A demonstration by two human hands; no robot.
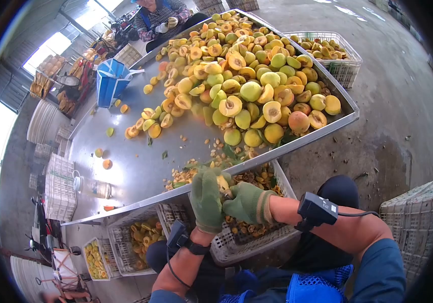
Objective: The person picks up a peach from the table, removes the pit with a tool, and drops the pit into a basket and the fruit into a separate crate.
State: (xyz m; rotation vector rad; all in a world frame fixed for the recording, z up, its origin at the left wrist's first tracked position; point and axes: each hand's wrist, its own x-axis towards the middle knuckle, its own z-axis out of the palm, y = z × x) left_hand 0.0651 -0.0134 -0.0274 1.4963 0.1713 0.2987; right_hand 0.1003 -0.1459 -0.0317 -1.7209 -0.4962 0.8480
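Holds fruit [222, 183] in left hand [207, 202], gloved in green, just off the near edge of the table [140, 164] and over a crate [257, 249]. Clamps it with left fingers curled around; brings right hand [249, 202] close against it, fingers bent inward, with a grip too hidden to tell. Likely to prove light, fairly firm at the skin, soft and slippery where cut, and easily bruised under a hard squeeze. Best taken around the skin side, cupped against the palm. Shows pale yellow to orange between the hands, too covered to tell whether whole or halved.
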